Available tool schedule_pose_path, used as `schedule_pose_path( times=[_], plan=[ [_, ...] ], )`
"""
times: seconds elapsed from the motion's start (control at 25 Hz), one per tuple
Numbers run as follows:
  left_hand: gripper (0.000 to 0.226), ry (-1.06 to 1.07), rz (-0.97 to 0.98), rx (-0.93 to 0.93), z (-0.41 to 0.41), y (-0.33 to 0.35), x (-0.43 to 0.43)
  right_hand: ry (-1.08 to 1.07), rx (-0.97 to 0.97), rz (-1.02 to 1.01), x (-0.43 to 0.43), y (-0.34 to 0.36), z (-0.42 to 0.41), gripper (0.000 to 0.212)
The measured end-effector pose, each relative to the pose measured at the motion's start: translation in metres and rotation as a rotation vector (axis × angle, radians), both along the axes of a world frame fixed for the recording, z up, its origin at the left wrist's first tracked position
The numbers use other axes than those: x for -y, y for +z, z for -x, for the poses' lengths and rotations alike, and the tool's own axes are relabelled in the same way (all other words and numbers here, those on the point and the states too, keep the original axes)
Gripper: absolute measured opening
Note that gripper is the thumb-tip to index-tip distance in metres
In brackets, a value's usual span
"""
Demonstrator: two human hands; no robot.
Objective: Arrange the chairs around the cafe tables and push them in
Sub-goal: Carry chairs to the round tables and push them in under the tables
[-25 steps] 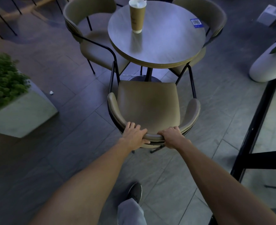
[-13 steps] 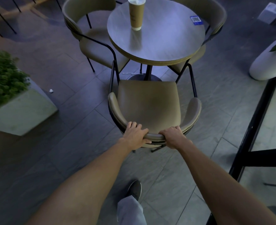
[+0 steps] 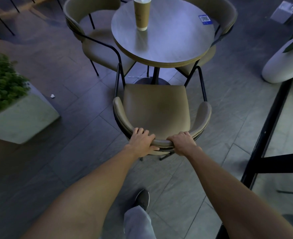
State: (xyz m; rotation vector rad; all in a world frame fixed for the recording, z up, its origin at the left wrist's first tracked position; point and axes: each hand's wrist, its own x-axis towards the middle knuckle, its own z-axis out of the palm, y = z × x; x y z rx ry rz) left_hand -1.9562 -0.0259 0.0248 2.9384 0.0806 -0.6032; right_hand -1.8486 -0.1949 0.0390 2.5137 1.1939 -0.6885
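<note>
Firmly, left hand (image 3: pixel 142 143), right hand (image 3: pixel 182 143) in grip around chair backrest (image 3: pixel 161 141); shrub (image 3: pixel 2 83) in planter (image 3: pixel 21 121)

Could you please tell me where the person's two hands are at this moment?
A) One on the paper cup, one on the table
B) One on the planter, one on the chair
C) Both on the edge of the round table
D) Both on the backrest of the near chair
D: the left hand and the right hand both curl over the curved backrest of the near chair, while the paper cup stands untouched on the round table.
</note>
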Motion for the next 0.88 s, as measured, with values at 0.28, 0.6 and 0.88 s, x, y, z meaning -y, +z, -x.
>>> schedule_pose_path(
  times=[0.28,0.6,0.88],
  plan=[
    [0.050,-0.083,-0.037,-0.012,0.001,0.031,0.009,-0.096,-0.009,-0.046,0.000,0.016,0.006,0.038],
    [0.053,-0.137,-0.145,0.019,-0.005,0.112,0.011,-0.211,0.045,-0.156,0.003,0.109,0.006,0.048],
    [0.054,-0.129,-0.264,0.136,-0.098,0.168,0.040,-0.174,0.143,-0.285,0.027,0.170,-0.072,0.046]
  ],
)
